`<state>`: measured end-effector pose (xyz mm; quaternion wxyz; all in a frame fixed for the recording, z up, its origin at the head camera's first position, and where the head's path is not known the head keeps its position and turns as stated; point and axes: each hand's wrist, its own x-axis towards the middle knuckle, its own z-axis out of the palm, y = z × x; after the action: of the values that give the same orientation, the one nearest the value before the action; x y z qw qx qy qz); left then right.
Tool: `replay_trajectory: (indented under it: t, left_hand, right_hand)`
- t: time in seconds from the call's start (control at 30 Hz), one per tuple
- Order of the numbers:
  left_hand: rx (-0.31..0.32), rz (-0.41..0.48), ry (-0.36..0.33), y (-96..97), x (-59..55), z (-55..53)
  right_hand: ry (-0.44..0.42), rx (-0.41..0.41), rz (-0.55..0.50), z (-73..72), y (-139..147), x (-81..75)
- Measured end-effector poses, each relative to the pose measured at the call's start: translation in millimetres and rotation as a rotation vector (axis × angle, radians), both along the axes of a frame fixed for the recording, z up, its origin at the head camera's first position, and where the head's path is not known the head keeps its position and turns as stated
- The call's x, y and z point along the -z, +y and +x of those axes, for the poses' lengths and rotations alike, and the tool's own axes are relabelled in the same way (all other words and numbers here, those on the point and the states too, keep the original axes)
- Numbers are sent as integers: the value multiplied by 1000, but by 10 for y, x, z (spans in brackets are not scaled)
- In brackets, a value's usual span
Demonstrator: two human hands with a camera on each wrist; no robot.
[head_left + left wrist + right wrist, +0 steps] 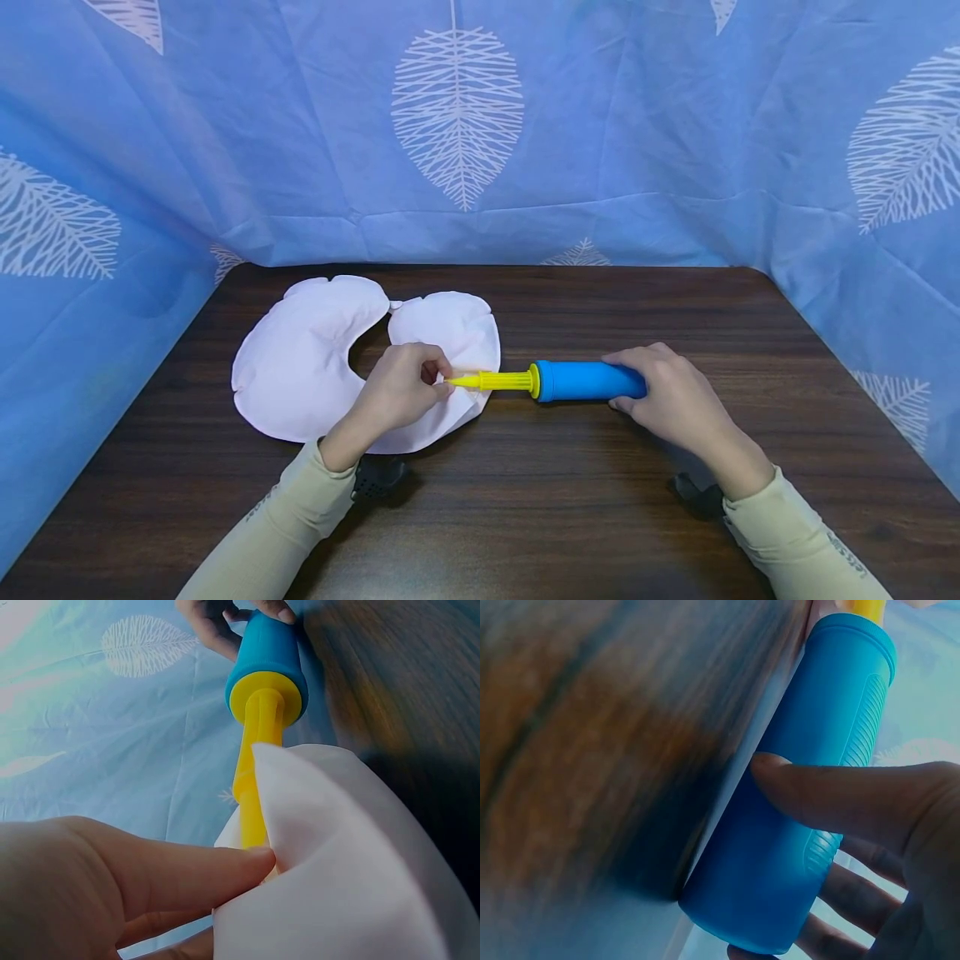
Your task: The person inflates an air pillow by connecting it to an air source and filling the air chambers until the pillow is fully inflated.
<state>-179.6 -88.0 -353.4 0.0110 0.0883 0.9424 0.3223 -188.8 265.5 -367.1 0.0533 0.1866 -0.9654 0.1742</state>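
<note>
A white inflatable neck pillow (300,367), puffed and wrinkled, lies on the left half of the table. My left hand (401,383) pinches the pillow's fabric where a yellow nozzle (502,381) meets it. In the left wrist view the thumb (225,874) lies right at the nozzle's tip, and a fold of pillow hides the tip itself. The nozzle belongs to a blue hand pump (581,381), which lies level, pointing left. Around the pump's far right end curls my right hand (667,400), its thumb (817,787) along one side and fingers on the other.
The dark wooden table (562,517) reaches back to a blue curtain (600,133) with white leaf prints, which also hangs along both sides. Black wrist straps (378,477) show below the hands, near the pale sleeves (277,517).
</note>
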Motion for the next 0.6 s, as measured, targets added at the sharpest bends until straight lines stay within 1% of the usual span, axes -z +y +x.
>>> replay_trajectory:
  t: [0.17,0.33,0.6]
  left_hand:
    - [2,-2,-4,4,-5,7]
    - [11,6,-7,-6,-4,10]
    - [12,4,-5,-15,3,-2]
  right_hand:
    - [2,8,13,-5,22,-4]
    - [-27,30,7,-13,83,-15]
    - [-83,108,19,-100,388,-29]
